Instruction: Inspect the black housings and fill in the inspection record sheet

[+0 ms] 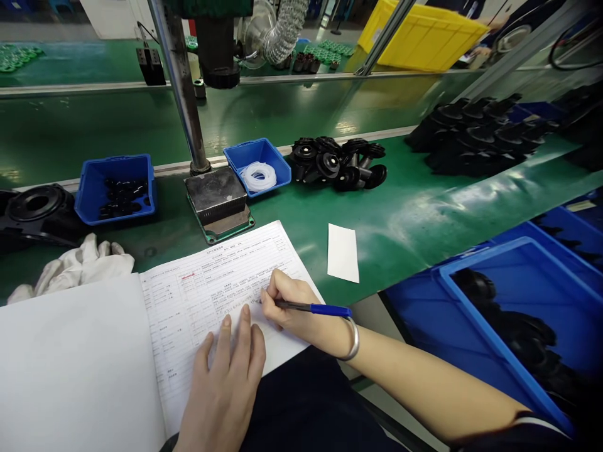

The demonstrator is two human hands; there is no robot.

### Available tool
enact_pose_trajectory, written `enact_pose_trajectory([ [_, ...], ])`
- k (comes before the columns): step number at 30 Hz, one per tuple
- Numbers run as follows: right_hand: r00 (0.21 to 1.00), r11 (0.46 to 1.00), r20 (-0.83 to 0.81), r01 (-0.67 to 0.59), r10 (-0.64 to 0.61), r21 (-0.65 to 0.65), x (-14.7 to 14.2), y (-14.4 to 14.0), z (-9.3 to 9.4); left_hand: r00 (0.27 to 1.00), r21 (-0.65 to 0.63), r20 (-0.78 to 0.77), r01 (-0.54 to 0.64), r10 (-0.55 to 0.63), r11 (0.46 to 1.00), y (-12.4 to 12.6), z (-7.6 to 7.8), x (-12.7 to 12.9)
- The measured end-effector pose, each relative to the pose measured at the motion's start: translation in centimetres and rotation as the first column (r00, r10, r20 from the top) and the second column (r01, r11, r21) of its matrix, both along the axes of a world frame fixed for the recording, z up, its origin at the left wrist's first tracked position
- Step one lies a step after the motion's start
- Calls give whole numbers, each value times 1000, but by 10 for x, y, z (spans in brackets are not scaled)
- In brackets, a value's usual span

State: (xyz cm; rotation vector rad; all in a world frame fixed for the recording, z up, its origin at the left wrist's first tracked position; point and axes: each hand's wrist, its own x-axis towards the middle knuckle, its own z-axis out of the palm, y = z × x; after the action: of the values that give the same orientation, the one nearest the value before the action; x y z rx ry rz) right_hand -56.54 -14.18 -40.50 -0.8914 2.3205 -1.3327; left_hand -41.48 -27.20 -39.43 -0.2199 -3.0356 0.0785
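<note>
Printed sheets in an open booklet lie before me at the bench's front edge, with a blank white page turned over to the left. My right hand grips a pen with a blue cap on its back end, its tip side on the printed page near some handwriting. Flat on the lower part of the same page rests my left hand, fingers stretched out and holding nothing. White gloves lie beyond the booklet's left page. A small white card lies to the right.
Behind the booklet stand a metal press block, a blue bin of black parts and a blue bin with coiled white tubing. Black wheel-like parts are piled beside them. Large blue crates stand at the right; a yellow crate sits beyond.
</note>
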Motion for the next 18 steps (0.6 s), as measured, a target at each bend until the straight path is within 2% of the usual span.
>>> enact_pose_trajectory([
  [8, 995, 1000, 97, 10, -9, -15, 1, 0, 4, 1000, -9, -1, 11, -11, 1000, -1, 4, 0],
  [10, 985, 996, 173, 20, -5, -88, 1, 1, 6, 1000, -17, 10, 13, -13, 1000, -1, 5, 1],
  [13, 954, 969, 296, 105, -35, -224, 1, 0, 8, 1000, 3, -6, -6, 6, 1000, -1, 4, 3],
  [18, 908, 926, 415, 205, -58, -318, -1, -5, 11, 995, 133, -96, -20, 33, 991, -3, -3, 12],
])
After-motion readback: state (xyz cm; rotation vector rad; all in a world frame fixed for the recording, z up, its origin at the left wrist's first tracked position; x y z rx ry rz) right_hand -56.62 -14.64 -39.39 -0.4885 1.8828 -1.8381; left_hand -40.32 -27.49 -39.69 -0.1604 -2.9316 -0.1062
